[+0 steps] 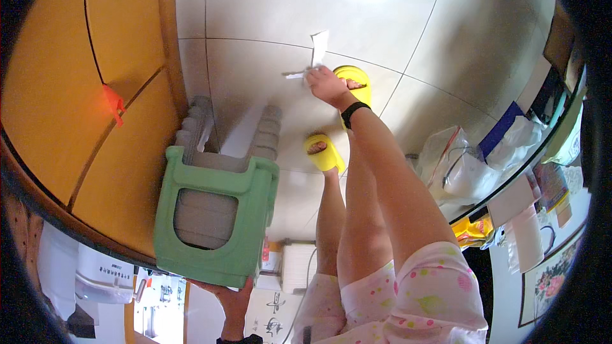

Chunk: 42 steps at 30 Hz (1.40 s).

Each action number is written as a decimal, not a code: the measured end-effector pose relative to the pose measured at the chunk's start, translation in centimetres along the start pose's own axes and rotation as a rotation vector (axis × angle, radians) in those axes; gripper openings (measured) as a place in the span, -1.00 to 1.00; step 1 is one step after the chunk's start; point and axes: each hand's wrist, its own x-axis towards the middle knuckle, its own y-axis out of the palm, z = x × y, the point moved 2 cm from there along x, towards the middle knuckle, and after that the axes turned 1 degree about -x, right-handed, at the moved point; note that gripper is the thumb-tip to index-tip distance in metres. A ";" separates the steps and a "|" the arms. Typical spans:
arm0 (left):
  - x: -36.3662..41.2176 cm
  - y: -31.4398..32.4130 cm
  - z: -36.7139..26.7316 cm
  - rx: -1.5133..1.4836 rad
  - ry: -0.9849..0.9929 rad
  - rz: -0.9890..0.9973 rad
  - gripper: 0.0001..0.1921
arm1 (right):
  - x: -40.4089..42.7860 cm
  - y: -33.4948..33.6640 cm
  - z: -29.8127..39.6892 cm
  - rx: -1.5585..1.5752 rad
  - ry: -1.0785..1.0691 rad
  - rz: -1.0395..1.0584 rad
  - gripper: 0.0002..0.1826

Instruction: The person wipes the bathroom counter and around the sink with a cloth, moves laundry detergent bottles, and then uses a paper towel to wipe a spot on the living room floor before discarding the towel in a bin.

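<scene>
My right hand, with a black band on the wrist, reaches down near the floor beside a yellow slipper. Its fingers are closed on a thin white strip, perhaps paper or plastic; a second narrow white end sticks out to the left. My left hand is at the lower picture edge of a green and grey plastic stool or small chair, its fingers gripping the green rim. The grey legs point up the picture. Another yellow slipper is on my other foot.
Orange-brown cabinet doors with a red tag stand at the left. At the right, a clear plastic bag lies near a dark curved edge, with papers and a yellow packet beyond. Pale floor tiles stretch ahead.
</scene>
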 end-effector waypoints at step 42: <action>-3.3 -2.1 5.8 -0.266 0.400 -0.094 -0.23 | -47.4 -38.4 23.4 0.816 1.220 -0.235 -0.58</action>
